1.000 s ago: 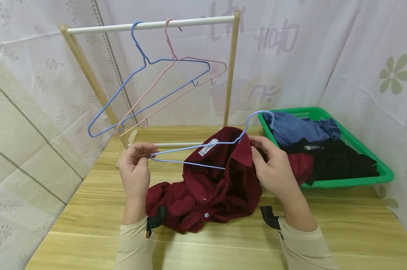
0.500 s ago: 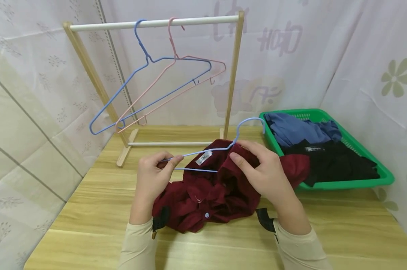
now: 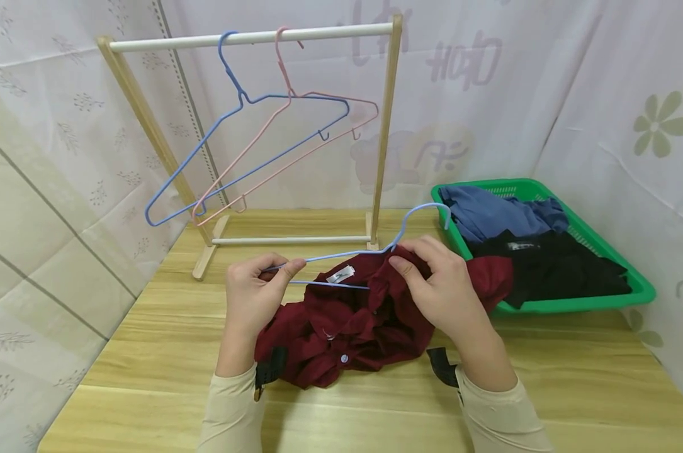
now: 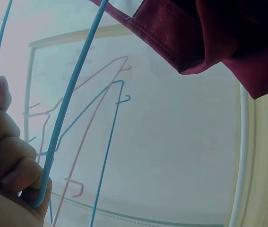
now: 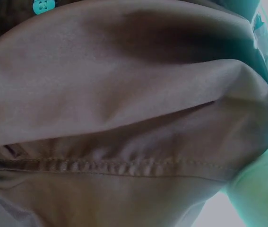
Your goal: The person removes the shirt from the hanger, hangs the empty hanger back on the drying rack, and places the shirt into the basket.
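A light blue wire hanger [image 3: 344, 255] is partly inside the neck of a dark red shirt [image 3: 398, 327], its hook rising above the collar. My left hand [image 3: 256, 289] pinches the hanger's left end between thumb and fingers; in the left wrist view the fingers [image 4: 11, 142] curl around the wire. With thumb on top, my right hand [image 3: 443, 283] grips the shirt's collar just below the hook. The hanger's right end is hidden in the cloth. The shirt's lower part lies bunched on the table, with a button [image 3: 344, 358] and a white label [image 3: 340, 275] showing.
Behind my hands stands a wooden rack with a white rail [image 3: 341, 31]. A darker blue hanger [image 3: 194, 151] and a pink hanger [image 3: 262, 135] hang from it. A green basket [image 3: 596, 307] at the right holds blue clothing [image 3: 500, 211] and black clothing [image 3: 551, 267].
My left hand has moved right along the hanger, from its tip to a firmer hold. The right hand has shifted left at the collar, and the hanger's hook has come down a little.
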Tool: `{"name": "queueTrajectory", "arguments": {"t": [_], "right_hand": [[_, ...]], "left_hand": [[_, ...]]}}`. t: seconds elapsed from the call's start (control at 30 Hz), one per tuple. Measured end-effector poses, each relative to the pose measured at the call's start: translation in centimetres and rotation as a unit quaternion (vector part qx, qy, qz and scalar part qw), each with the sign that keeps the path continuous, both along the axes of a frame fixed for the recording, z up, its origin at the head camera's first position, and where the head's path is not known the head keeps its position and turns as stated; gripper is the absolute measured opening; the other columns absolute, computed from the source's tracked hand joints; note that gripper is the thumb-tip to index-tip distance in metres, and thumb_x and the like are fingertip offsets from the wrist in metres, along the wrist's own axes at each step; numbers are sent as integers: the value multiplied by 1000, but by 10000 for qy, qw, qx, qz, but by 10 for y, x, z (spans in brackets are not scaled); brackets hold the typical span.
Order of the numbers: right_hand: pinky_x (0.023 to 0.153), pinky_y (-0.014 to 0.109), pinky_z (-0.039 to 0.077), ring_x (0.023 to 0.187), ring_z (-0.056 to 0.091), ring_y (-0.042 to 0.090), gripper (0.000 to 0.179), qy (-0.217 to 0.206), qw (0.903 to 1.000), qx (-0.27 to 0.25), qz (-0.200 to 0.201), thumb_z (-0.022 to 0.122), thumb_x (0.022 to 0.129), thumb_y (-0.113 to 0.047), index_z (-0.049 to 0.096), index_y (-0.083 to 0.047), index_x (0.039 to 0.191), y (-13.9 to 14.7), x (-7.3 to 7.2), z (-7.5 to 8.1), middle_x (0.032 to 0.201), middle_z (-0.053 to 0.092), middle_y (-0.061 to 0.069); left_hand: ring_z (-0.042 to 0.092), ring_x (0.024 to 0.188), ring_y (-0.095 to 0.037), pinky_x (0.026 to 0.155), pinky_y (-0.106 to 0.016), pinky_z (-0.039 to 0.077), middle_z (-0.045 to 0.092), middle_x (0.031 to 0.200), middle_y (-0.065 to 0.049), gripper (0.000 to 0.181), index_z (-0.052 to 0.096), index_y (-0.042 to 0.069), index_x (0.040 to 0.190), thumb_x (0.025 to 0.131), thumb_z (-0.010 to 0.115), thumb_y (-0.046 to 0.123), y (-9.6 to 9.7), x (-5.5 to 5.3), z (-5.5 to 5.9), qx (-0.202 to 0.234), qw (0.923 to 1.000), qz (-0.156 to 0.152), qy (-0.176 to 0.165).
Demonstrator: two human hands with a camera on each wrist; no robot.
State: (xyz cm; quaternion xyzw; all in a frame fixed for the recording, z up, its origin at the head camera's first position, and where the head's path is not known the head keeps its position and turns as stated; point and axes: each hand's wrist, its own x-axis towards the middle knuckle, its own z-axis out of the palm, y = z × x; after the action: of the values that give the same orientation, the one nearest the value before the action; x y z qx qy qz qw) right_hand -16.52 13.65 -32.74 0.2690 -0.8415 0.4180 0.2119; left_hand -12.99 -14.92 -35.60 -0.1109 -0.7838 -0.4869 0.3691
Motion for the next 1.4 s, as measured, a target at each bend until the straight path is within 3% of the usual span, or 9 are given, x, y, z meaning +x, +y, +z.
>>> {"name": "queueTrajectory", "arguments": {"t": [0.23,0.43,0.63,0.87,1.03,1.27,1.4], "right_hand": [[96,10,43,112,71,28,19,-13,10000,-96,14,75,98,-8,76,-3,116,0,1,-1,116,76,9],[98,5,43,110,72,26,17,179,9995,-259,62,77,96,-4,77,-3,113,0,0,0,111,78,10],[98,5,44,107,72,25,18,263,9991,-313,75,78,93,-2,78,-4,111,2,-1,-1,109,79,9],[94,8,45,103,71,25,18,387,9989,-279,-14,80,91,0,78,-2,109,6,-3,-2,106,79,11],[91,11,45,102,68,19,19,408,9988,-248,-122,80,91,0,78,-2,109,9,-3,-2,105,80,11],[93,8,44,104,68,17,18,342,9990,-223,-192,79,93,-2,78,-2,110,11,-3,-3,107,80,11],[89,5,44,99,66,1,16,225,9991,-258,-235,77,95,-2,78,-3,111,17,-5,-5,105,79,11]], "left_hand": [[36,49,5,45,-15,28,55,54,1,22,76,6,67,85,87,2,-4,2,2,306,9994,-135,-14],[36,51,5,47,-15,30,51,58,13,21,75,2,67,86,85,-3,-10,8,5,757,9967,-149,-265],[33,51,7,47,-14,26,51,57,18,20,73,-5,69,85,84,-5,-21,16,5,1108,9923,100,-551],[36,50,6,48,-13,29,57,57,20,20,74,-6,68,85,84,-6,-34,20,7,1258,9903,312,-505],[41,50,5,49,-13,33,64,61,20,18,75,-8,70,86,83,-5,-39,23,7,1442,9872,374,-562],[35,49,-1,47,-20,29,61,59,16,16,76,-6,71,86,82,-7,-50,27,4,1604,9851,475,-397],[36,48,0,47,-19,30,63,59,15,18,77,-2,70,86,82,-7,-56,29,4,1676,9834,606,-334]]}}
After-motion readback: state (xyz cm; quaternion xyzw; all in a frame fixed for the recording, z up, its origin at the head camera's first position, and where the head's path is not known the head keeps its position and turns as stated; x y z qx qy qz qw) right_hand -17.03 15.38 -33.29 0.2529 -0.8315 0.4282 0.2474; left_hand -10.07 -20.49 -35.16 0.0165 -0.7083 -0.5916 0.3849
